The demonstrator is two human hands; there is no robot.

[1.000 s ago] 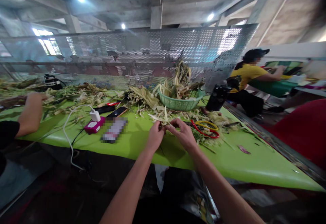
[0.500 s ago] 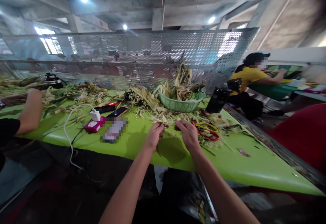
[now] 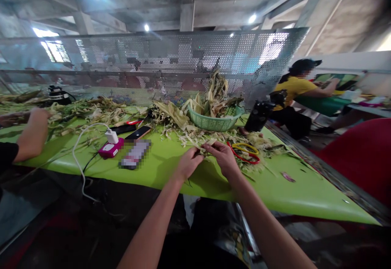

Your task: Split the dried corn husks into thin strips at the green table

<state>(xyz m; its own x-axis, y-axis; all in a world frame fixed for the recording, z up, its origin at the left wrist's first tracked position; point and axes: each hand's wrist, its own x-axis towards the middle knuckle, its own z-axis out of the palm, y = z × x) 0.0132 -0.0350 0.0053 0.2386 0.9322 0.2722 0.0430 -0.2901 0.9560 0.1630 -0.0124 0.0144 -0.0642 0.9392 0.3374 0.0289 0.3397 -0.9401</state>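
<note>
My left hand (image 3: pixel 190 164) and my right hand (image 3: pixel 222 157) meet over the green table (image 3: pixel 171 171), fingers pinched close together. Between them runs a pale strip of corn husk (image 3: pixel 200 148), which both hands grip; its far end blends into the scraps behind. Just beyond my fingers stands a green plastic basket (image 3: pixel 210 123) heaped with dry corn husks (image 3: pixel 214 102). Beside my right hand lie scissors (image 3: pixel 246 151) with red and yellow handles, resting on shredded husk bits.
To the left are a purple power socket (image 3: pixel 110 148) with a white charger (image 3: pixel 112 136), and two phones (image 3: pixel 134 154). A black bottle-like object (image 3: pixel 258 116) stands right of the basket. A co-worker's arm (image 3: pixel 32 134) reaches in at left; another person (image 3: pixel 296 85) sits at right.
My right hand has moved left to my left hand, closing the gap between them. The husk strip now shows between the fingers. The view has shifted slightly.
</note>
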